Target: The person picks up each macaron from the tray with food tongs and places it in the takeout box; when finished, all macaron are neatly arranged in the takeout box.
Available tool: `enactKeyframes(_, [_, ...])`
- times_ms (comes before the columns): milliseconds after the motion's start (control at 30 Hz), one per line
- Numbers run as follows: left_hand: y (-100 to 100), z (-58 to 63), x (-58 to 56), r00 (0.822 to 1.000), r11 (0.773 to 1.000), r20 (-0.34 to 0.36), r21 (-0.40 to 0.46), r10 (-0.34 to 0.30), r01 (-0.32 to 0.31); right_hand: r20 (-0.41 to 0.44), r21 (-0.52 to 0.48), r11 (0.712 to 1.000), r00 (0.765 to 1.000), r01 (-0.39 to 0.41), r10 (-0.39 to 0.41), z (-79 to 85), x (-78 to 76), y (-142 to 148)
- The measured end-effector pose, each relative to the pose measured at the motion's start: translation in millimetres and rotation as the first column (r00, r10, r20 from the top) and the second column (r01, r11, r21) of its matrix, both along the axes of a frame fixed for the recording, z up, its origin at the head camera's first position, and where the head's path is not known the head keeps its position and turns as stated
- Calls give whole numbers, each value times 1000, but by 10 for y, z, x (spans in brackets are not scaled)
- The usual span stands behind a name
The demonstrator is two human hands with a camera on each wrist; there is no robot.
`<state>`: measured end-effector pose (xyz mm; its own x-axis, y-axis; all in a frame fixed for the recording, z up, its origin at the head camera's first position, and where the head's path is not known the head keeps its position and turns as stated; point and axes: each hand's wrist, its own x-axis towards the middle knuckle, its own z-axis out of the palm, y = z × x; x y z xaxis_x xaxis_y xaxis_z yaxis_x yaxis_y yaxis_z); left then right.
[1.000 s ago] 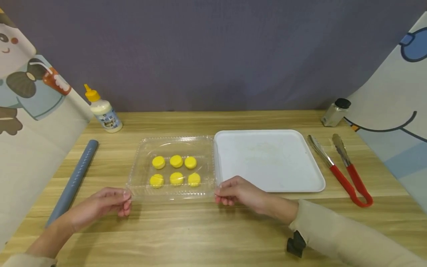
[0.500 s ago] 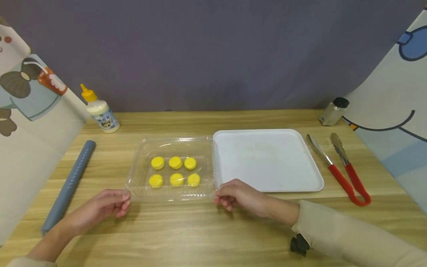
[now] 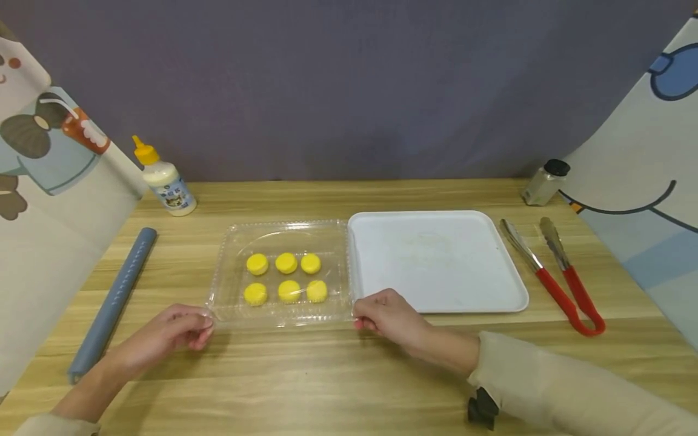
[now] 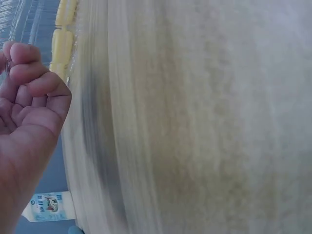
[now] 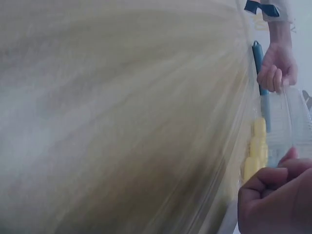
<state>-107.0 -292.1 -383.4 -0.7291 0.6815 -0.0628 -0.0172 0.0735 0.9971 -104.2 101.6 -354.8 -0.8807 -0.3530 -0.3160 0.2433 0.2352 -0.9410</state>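
A clear plastic container [image 3: 283,236], ribbed along its rim, holds several round yellow pieces [image 3: 257,264] set in two rows. My left hand [image 3: 171,332] pinches its front left corner between thumb and fingers. At the front right corner my right hand [image 3: 394,318] pinches the rim the same way. In the left wrist view my left hand [image 4: 34,92] has curled fingers, with the yellow pieces [image 4: 62,46] beyond them. The right wrist view shows my right hand [image 5: 278,197] close by and the left one across the clear plastic [image 5: 287,117]. Whether the rim belongs to a separate lid, I cannot tell.
A white tray [image 3: 436,260] lies right against the container's right side. Red-handled tongs [image 3: 567,284] rest further right, below a black-capped jar [image 3: 546,183]. On the left are a grey-blue rod [image 3: 114,303] and a yellow-capped squeeze bottle [image 3: 169,188].
Both hands keep their grip on the front corners, and the container stays almost where it was. The head view has shifted slightly.
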Motion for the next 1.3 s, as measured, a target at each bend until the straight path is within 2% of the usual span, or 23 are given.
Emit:
enactKeyframes(133, [-15,-12,-4,1000,1000,4,-5,-3,3,35,-1,1000,999,11,-11,-1,43,-24])
enactKeyframes(433, [-87,-1,-50,989,996,119,29,-88,85,73,-90,985,985,-150,157,-7,-2,90])
enactKeyframes(533, [-99,32,-43,989,997,126,-13,-73,75,40,-86,974,976,-212,216,-6,-40,142])
enactKeyframes(700, [-112,90,-14,992,992,125,-125,-2,17,0,-93,954,958,-284,285,-54,-80,201])
enactKeyframes(800, [-112,100,-16,993,988,118,-153,16,2,0,-109,956,962,-271,273,-72,-78,202])
enactKeyframes(1033, [-91,75,-20,998,986,44,-165,48,-40,-3,-111,971,977,-211,212,-60,-23,148])
enactKeyframes(1167, [-100,52,-15,996,992,75,-122,54,-44,-44,-75,977,980,-198,195,-64,-1,136])
enactKeyframes(1300, [-91,29,-22,995,997,94,-75,32,-25,-59,-64,982,983,-179,176,-68,3,132])
